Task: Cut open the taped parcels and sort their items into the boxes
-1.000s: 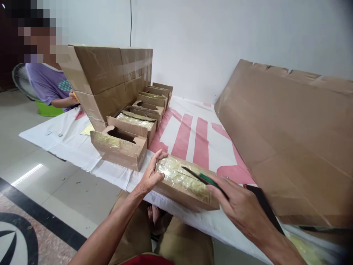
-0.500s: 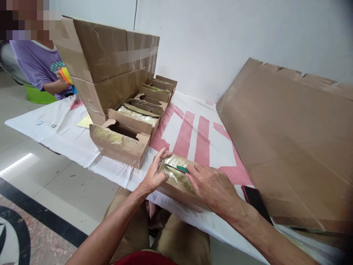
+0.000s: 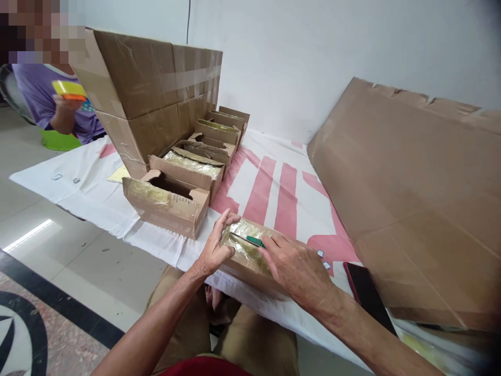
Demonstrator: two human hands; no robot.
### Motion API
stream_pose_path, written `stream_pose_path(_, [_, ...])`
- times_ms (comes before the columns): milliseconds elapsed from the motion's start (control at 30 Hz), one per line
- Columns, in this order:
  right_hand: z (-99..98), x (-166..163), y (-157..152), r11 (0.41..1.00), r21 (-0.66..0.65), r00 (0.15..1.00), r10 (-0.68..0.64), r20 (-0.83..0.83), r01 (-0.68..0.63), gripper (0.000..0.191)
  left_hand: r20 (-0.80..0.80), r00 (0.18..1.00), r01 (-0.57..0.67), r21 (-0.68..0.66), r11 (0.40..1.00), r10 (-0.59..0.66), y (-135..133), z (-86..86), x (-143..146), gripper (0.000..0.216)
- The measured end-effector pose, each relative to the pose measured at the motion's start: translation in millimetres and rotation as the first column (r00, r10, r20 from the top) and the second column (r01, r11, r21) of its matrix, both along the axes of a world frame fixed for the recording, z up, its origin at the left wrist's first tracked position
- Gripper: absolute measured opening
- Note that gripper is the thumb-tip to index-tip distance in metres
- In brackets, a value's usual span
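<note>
Small taped box [image 3: 243,254] sits at the lower centre of the frame, right on the near edge of the white cloth with red stripes [image 3: 274,193]. My left hand [image 3: 213,249] is clamped over its left end, fingers curled on top and thumb down the near side. My right hand [image 3: 299,269] is pinching a green-handled cutter [image 3: 252,240], with the thin blade lying flat-ish across the top of the box.

My guess is that it's light and fairly stiff, being plain brown corrugated card in a short brick shape. The top is smothered in crinkly yellowish tape, glossy and probably a bit slick under the fingers. I reckon the bare card ends and long sides are the better places to hold it, and the lid would likely dent if squeezed hard.

- A row of open boxes [image 3: 168,201] of the same sort runs up toward the upper left.
- A big taped carton [image 3: 156,89] stands behind them.
- A large flat cardboard sheet [image 3: 410,198] leans on the right.
- A dark phone [image 3: 366,292] lies near my right wrist.

In the upper left corner another person holds a yellow and orange thing [image 3: 68,90].
</note>
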State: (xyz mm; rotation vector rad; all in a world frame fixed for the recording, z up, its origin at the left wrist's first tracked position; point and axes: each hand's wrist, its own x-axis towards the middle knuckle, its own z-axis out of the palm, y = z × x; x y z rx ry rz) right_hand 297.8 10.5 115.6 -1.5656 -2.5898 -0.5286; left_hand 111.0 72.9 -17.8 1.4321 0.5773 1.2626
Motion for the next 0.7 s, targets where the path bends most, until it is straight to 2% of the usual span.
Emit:
stream_pose_path(233, [-1.2, -6, 3, 0.999, -0.029, 1.000, -0.018, 0.019, 0.019, 0.007, -0.016, 1.000, -0.001, 0.004, 1.000, 0.001, 0, -0.1, 1, 0.104])
stream_pose_path(367, [4.5, -9, 4, 0.995, -0.098, 0.999, -0.009, 0.054, 0.014, 0.006, -0.012, 1.000, -0.006, 0.020, 1.000, 0.006, -1, 1.0, 0, 0.103])
stream_pose_path(533, [20.1, -8, 6, 0.961, -0.254, 0.982, -0.066, 0.175, 0.110, 0.010, -0.031, 0.999, -0.019, 0.003, 1.000, 0.019, -2, 2.2, -1, 0.102])
stream_pose_path(700, [43.8, -6, 5, 0.907, -0.365, 0.939, -0.086, 0.333, 0.212, 0.018, -0.041, 0.997, -0.059, -0.024, 0.998, 0.058, -3, 1.9, 1, 0.099])
